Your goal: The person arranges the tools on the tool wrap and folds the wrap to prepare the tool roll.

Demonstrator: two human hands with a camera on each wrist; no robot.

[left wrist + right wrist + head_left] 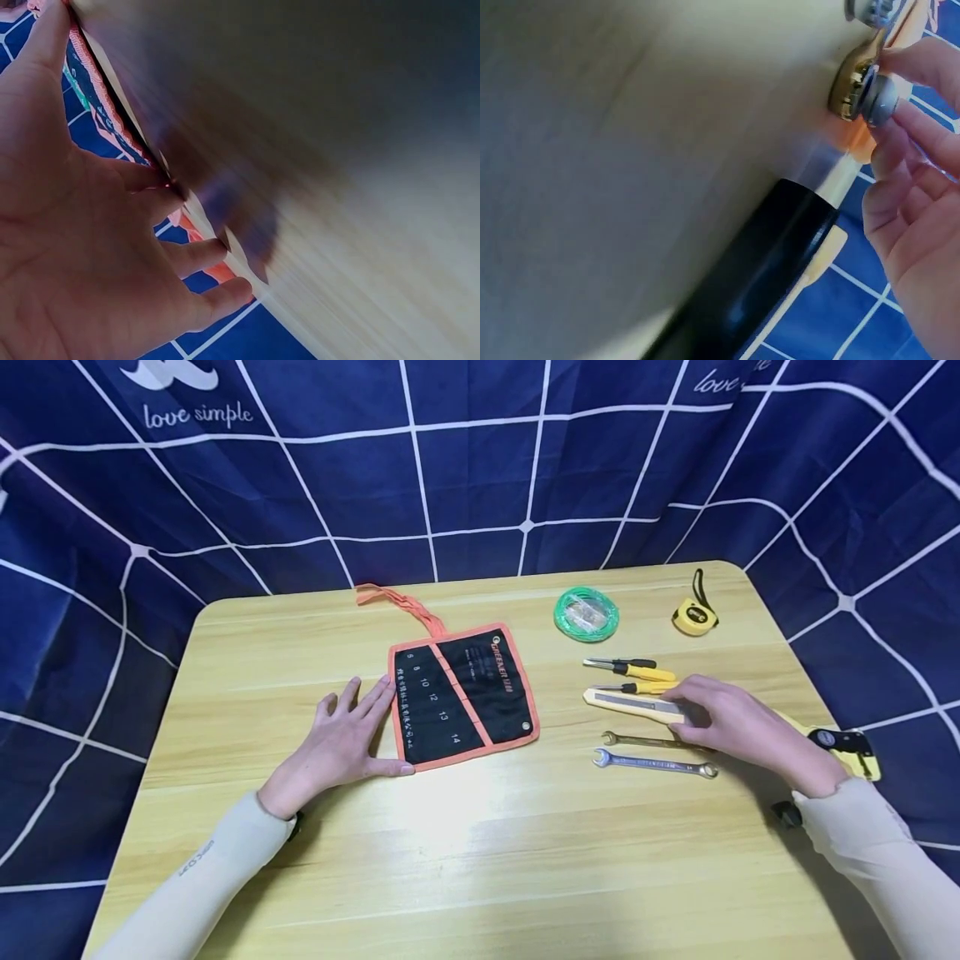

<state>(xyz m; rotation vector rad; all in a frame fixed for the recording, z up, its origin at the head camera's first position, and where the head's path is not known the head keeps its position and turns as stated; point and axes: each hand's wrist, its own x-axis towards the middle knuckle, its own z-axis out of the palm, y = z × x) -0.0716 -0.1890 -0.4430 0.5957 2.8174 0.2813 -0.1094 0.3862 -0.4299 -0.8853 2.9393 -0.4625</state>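
A black tool pouch (450, 693) with orange trim and printed numbers lies flat on the table. My left hand (341, 743) rests at its left edge, fingers spread, the thumb on the lower left corner. My right hand (731, 727) pinches the right end of a pale yellow utility knife (630, 704) between thumb and fingers. A bronze-toned wrench (637, 740) lies just below the knife, partly covered by this hand. Nearer me is a silver wrench (652, 764). Above the knife lie yellow-handled screwdrivers (651, 673).
A coil of green wire (562, 614) sits at the back of the table (465, 877), and a yellow tape measure (693, 618) at the back right. A yellow-and-black tool (862, 756) is partly hidden behind the right forearm. The pouch's orange ties (405, 603) trail toward the back edge.
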